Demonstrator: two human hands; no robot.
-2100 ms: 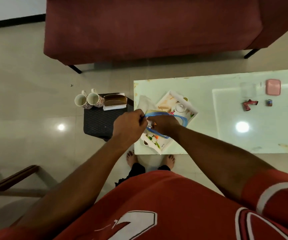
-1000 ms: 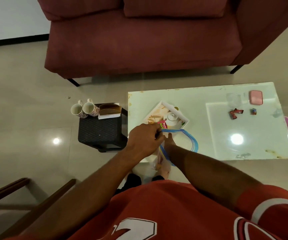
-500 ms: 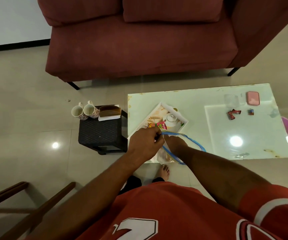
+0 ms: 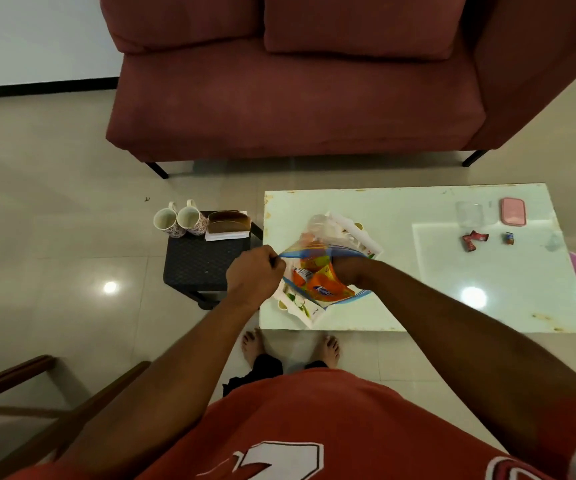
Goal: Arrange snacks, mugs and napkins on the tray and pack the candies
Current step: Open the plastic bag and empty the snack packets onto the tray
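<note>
Left grip (image 4: 255,273) pinches zip bag (image 4: 324,291) rim above tray (image 4: 302,308); right grip (image 4: 347,271) (fingers hidden inside bag) unreadable.

Glossy beige tile floor (image 4: 54,168), bright glare spot (image 4: 110,287) left of centre. Dark red sofa (image 4: 297,81) far, on thin black legs. White wall (image 4: 37,29) with black skirting far left. White low table (image 4: 418,209) right, black woven stool (image 4: 203,265) just left of it. Wooden chair frame (image 4: 20,379) near left.
</note>
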